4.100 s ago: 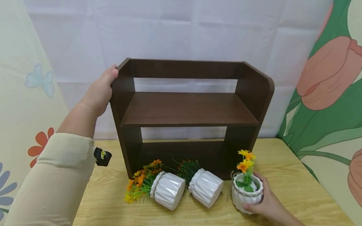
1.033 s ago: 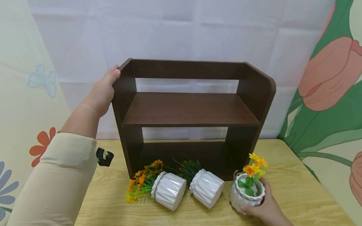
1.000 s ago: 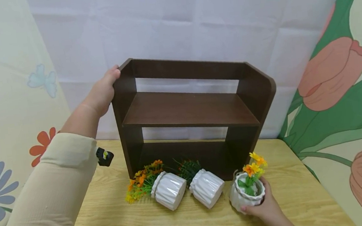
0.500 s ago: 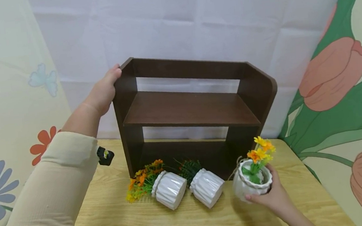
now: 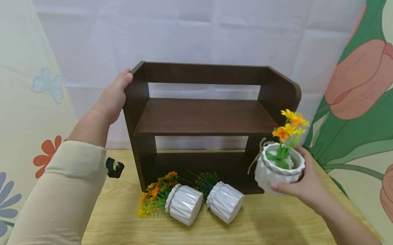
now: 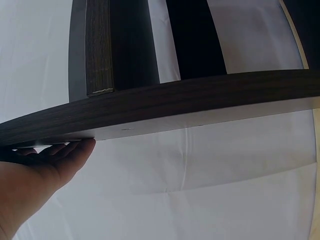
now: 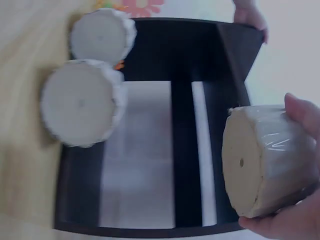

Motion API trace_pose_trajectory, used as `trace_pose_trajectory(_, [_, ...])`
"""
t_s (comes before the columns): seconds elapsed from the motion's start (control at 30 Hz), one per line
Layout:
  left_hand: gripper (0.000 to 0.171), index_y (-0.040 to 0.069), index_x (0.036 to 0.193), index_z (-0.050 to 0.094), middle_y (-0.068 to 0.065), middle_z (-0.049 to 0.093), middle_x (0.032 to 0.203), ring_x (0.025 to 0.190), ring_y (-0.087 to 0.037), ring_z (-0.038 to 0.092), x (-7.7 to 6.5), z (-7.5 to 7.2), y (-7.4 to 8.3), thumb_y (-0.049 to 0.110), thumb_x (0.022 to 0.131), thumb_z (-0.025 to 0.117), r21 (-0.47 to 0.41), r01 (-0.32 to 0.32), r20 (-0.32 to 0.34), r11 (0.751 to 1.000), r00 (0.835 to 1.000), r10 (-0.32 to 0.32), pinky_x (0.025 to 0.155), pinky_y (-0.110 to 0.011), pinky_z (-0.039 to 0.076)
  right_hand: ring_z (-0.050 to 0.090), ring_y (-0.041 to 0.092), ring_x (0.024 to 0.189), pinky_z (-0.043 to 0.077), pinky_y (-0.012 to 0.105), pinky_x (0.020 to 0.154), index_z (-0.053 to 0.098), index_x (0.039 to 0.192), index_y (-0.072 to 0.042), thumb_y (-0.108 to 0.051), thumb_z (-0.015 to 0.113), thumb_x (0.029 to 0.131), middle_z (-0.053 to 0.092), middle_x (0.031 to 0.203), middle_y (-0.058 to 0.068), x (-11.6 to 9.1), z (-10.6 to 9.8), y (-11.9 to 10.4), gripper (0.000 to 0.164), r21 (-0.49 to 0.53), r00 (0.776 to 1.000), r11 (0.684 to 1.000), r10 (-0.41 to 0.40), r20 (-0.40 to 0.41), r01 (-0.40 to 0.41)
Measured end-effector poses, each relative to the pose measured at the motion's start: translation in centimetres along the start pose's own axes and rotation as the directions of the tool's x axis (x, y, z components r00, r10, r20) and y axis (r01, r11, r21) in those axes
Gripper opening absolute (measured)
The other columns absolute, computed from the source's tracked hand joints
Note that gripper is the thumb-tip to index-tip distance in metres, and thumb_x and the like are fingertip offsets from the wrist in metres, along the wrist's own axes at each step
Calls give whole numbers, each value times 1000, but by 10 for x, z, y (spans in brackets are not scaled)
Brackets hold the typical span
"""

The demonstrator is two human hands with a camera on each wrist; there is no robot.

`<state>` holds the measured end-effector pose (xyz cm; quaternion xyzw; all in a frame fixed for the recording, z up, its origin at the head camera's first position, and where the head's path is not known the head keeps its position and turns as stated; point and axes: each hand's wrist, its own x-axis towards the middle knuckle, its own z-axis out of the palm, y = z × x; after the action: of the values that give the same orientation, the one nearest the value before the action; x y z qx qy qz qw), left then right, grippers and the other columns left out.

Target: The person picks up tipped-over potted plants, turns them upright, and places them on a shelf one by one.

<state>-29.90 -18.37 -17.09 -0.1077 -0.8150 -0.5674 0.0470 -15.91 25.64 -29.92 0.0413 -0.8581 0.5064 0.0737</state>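
Observation:
In the head view my right hand (image 5: 305, 185) grips a white ruffled flowerpot (image 5: 276, 172) with yellow and orange flowers (image 5: 288, 127) and a twine bow. It hangs above the table, before the shelf's lower right side; the right wrist view shows the pot's underside (image 7: 242, 162). My left hand (image 5: 112, 101) rests against the outer left side of a dark brown two-tier shelf (image 5: 203, 116), near its top. Seen from the left wrist, its fingers (image 6: 75, 157) lie along the panel. Two more white pots (image 5: 184, 204) (image 5: 225, 202) lie tipped over in front of the shelf.
The shelf stands on a light wood table (image 5: 140, 242) against a white cloth backdrop (image 5: 208, 22). Orange flowers (image 5: 157, 191) and dark green foliage (image 5: 206, 182) spill from the tipped pots towards the lower tier. A small black object (image 5: 114, 168) shows beside the left sleeve.
My right hand has lifted the flowerpot off the table, up and slightly to the right. The left hand keeps its place on the shelf, and the two tipped pots have stayed put.

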Motion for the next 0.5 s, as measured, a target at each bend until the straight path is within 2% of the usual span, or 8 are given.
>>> trace_pose_trajectory(0.27, [63,27,158,-4,3,-9,166,153,-19,-11,0,1,0,51,103,14,-13,-1,3,1000,1000,1,123,-51,-5,38,36,131,43,8,79,-3,156,-15,-18,83,77,27,152,25,12,-13,-39,117,-67,1000,998,-5,-3,5])
trace_pose_trajectory(0.5, [63,27,158,-4,1,-8,167,153,-21,-10,-1,1,0,52,103,14,-16,4,4,1000,1000,-4,123,-54,-4,36,36,133,45,14,82,-6,156,-17,-23,81,81,24,154,23,26,-20,-62,115,-70,1000,997,-20,2,20])
